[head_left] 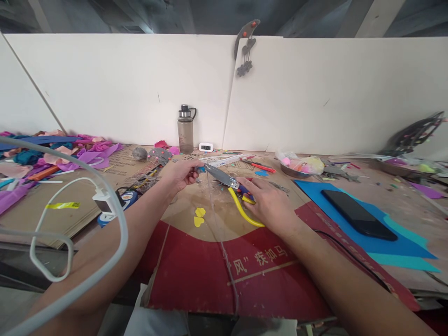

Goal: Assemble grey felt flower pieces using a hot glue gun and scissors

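Observation:
My left hand (182, 173) is closed in a pinch on the end of a thin wire (224, 247) that trails down across the red cardboard (252, 275). My right hand (268, 201) grips yellow-handled pliers (231, 186), whose grey jaws point left toward the left hand's fingertips. Two small yellow heart-shaped cutouts (199, 217) lie on the cardboard just below the hands.
A water bottle (185, 129) and small white clock (206, 147) stand at the back wall. Purple and pink felt scraps (70, 154) pile up at left. A black phone (359, 214) lies on blue sheets at right. A metal bowl (301, 165) holds coloured bits. White cable (105, 219) loops near left.

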Tool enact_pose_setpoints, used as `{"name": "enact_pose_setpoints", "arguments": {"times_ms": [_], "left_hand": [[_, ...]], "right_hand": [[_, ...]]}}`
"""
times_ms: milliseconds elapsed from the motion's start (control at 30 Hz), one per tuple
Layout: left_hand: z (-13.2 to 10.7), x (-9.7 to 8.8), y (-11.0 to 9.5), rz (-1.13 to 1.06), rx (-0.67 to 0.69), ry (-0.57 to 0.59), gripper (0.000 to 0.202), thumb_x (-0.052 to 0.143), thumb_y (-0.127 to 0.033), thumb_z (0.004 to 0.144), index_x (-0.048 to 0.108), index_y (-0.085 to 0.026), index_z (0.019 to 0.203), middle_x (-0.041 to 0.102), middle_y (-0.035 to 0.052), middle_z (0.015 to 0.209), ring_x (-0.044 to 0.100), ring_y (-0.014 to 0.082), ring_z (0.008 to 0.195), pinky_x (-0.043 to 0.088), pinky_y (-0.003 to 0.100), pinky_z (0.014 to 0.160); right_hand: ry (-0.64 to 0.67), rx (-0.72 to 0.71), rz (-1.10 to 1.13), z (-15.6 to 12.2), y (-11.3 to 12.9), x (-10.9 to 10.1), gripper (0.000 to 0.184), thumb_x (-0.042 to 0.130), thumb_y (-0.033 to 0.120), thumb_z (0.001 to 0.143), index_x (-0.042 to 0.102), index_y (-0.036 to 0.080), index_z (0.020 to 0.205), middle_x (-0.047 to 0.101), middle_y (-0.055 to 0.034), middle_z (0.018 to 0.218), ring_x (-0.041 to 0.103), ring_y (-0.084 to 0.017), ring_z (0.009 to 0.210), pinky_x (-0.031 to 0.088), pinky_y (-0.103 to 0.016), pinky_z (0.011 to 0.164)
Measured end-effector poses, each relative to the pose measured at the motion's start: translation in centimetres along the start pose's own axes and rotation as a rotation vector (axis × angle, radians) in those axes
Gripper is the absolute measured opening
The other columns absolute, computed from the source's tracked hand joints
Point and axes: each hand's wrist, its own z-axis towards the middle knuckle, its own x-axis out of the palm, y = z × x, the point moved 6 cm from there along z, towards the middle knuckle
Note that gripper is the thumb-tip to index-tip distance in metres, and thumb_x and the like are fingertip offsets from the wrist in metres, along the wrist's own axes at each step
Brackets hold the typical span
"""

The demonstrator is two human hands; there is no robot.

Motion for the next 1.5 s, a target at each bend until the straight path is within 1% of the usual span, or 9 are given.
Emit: {"name": "enact_pose_setpoints", "arguments": {"times_ms": [133,300,433,667,933,1167,1333,1500], "left_hand": [[-0.23,0.12,-0.17,0.008,0.0,0.005,0.014,0.065,-0.013,0.067,0.053,-0.013,0.059,0.046,-0.0027,0.046,0.037,0.0029,0.037,0.021,0.012,0.032],[-0.21,0.14,-0.21,0.006,0.001,0.011,0.014,0.065,-0.013,0.065,0.053,-0.013,0.058,0.047,-0.0022,0.047,0.037,0.0028,0.036,0.02,0.012,0.032],[-0.22,0.16,-0.08,-0.001,-0.015,0.02,0.016,0.065,-0.013,0.064,0.051,-0.014,0.057,0.044,-0.0034,0.045,0.036,0.0028,0.036,0.02,0.012,0.032],[-0.49,0.42,-0.1,0.009,-0.037,0.045,0.017,0.063,-0.011,0.064,0.049,-0.014,0.056,0.043,-0.0036,0.045,0.035,0.0026,0.035,0.019,0.012,0.031],[-0.14,0.28,0.07,0.001,-0.049,0.054,0.016,0.062,-0.012,0.065,0.049,-0.014,0.055,0.04,-0.0039,0.044,0.035,0.0033,0.034,0.019,0.013,0.031],[-0.13,0.2,0.07,-0.013,-0.056,0.073,0.017,0.063,-0.012,0.063,0.048,-0.014,0.055,0.042,-0.0032,0.045,0.035,0.0031,0.036,0.019,0.013,0.032],[0.0,0.12,0.05,-0.009,-0.048,0.065,0.016,0.063,-0.011,0.062,0.048,-0.014,0.057,0.045,-0.0021,0.047,0.035,0.003,0.035,0.019,0.013,0.032],[0.16,0.09,0.23,-0.015,-0.052,0.088,0.015,0.063,-0.012,0.063,0.049,-0.014,0.059,0.046,-0.0016,0.048,0.036,0.003,0.036,0.02,0.013,0.032]], "right_hand": [[-0.003,0.002,0.008,0.03,-0.07,-0.05,0.046,0.055,0.026,0.085,0.055,0.026,0.131,0.065,-0.0073,0.119,0.062,-0.022,0.098,0.047,-0.028,0.073],[0.001,-0.003,-0.003,0.02,-0.1,-0.05,0.045,0.055,0.026,0.085,0.055,0.026,0.131,0.065,-0.0073,0.116,0.061,-0.022,0.098,0.046,-0.028,0.07],[0.002,-0.033,-0.042,0.02,0.05,-0.22,0.045,0.054,0.027,0.087,0.055,0.025,0.132,0.065,-0.0078,0.113,0.06,-0.022,0.097,0.043,-0.029,0.069],[-0.052,-0.041,-0.093,-0.05,-0.04,-0.52,0.044,0.054,0.027,0.088,0.055,0.028,0.132,0.066,-0.0055,0.104,0.058,-0.021,0.094,0.037,-0.028,0.063],[-0.052,-0.062,-0.105,-0.01,-0.01,-0.54,0.048,0.054,0.025,0.086,0.053,0.028,0.134,0.066,-0.0053,0.104,0.058,-0.021,0.095,0.035,-0.029,0.063],[-0.049,-0.055,-0.094,-0.12,-0.19,-0.38,0.048,0.053,0.03,0.088,0.052,0.029,0.136,0.067,-0.0052,0.101,0.059,-0.019,0.091,0.035,-0.028,0.064],[-0.047,-0.061,-0.077,-0.14,-0.23,-0.3,0.046,0.052,0.03,0.088,0.053,0.029,0.134,0.067,-0.005,0.1,0.06,-0.019,0.09,0.036,-0.028,0.065],[-0.054,-0.039,-0.08,-0.15,-0.22,-0.45,0.045,0.052,0.03,0.088,0.055,0.029,0.133,0.068,-0.0049,0.101,0.06,-0.019,0.087,0.033,-0.028,0.061]]}}
